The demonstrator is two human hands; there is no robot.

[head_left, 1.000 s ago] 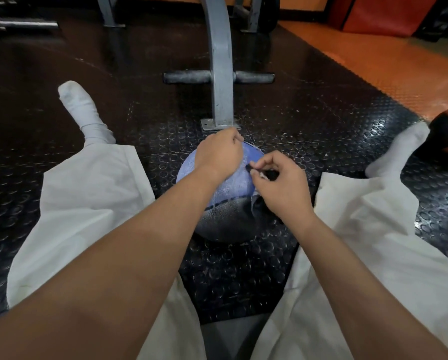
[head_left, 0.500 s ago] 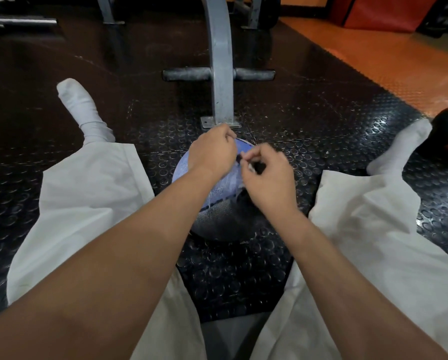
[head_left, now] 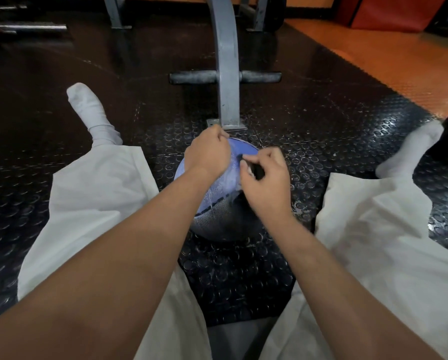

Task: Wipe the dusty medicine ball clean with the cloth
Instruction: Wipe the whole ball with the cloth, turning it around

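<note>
Cloth (head_left: 257, 171) in right grip (head_left: 266, 183), atop medicine ball (head_left: 217, 216)

Black studded rubber floor (head_left: 321, 120): medicine ball (head_left: 217, 222) resting on it, grey machine post (head_left: 228, 100) just beyond.

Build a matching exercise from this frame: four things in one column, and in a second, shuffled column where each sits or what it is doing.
Things
1. medicine ball
2. left hand
3. right hand
4. grey post

Places or states
A. pinches the dark cloth at the ball's upper right
B. stands upright beyond the ball
C. lies on the studded mat, under both hands
D. rests on the ball's top, fingers curled

Pairs: 1-C; 2-D; 3-A; 4-B
</note>
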